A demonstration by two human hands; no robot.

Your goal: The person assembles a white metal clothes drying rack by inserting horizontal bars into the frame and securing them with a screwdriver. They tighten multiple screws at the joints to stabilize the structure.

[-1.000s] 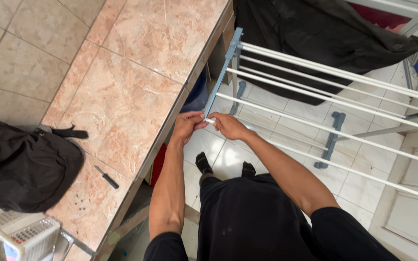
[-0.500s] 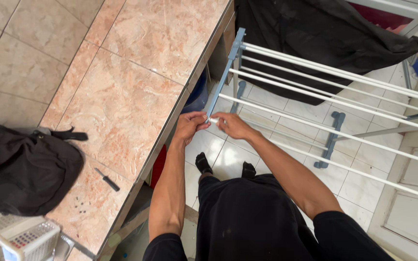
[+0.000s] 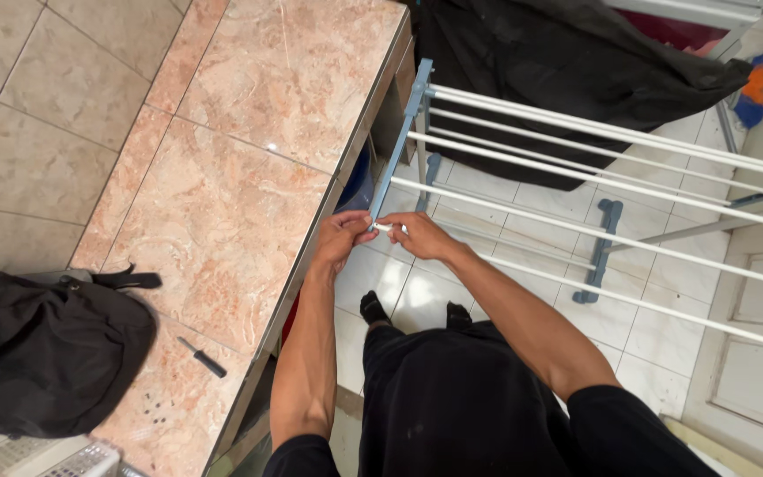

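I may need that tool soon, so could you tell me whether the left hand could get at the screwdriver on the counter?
Probably yes: the left hand is beside the counter, and bare stone surrounds the screwdriver.

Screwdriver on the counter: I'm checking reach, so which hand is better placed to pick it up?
Probably left: the left hand is beside the counter where the screwdriver lies; the right hand is farther over.

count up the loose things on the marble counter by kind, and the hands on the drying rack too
black backpack: 1
screwdriver: 1
white basket, at the counter's near corner, only partly in view: 1
hands on the white rod end of the drying rack: 2, left hand and right hand
total: 5
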